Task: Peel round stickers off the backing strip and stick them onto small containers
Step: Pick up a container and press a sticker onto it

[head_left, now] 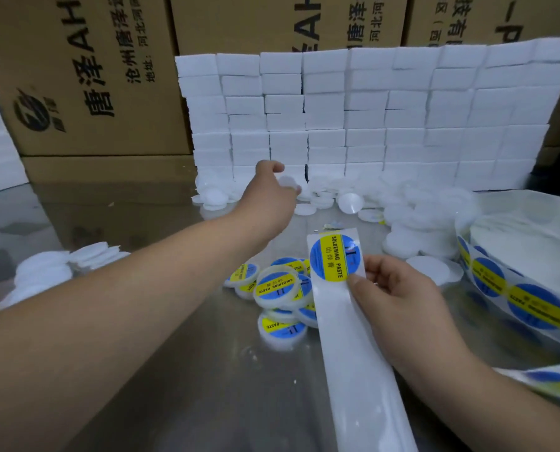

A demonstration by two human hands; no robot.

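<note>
Cardboard cartons (86,76) printed with black characters are seen across the background, and a wall of white foam blocks (370,119) is stacked before them at 12 o'clock. A shiny metal table (207,370) fills the foreground. The left hand (269,197) is stretched out toward 12 o'clock, its thumb and fingers curled round a blank container (287,184), which is held just above a loose pile of unlabelled containers (324,192) lying at the foot of the foam wall; the grip is somewhat blurred. The right hand (399,298) is found at 4 o'clock, where a long white backing strip (353,353) is pinched between the thumb and curled fingers. One round blue-and-yellow sticker (334,258) marked SOLDERING PASTE is carried at the strip's upper end, and its lower edge is touched by the thumb tip. A heap of labelled containers (278,288) is gathered near the centre, just beside the strip at its 9 o'clock side. A roll of stickers (516,288) is placed at 3 o'clock, and a stack of white discs (53,272) is set at 9 o'clock.
</note>
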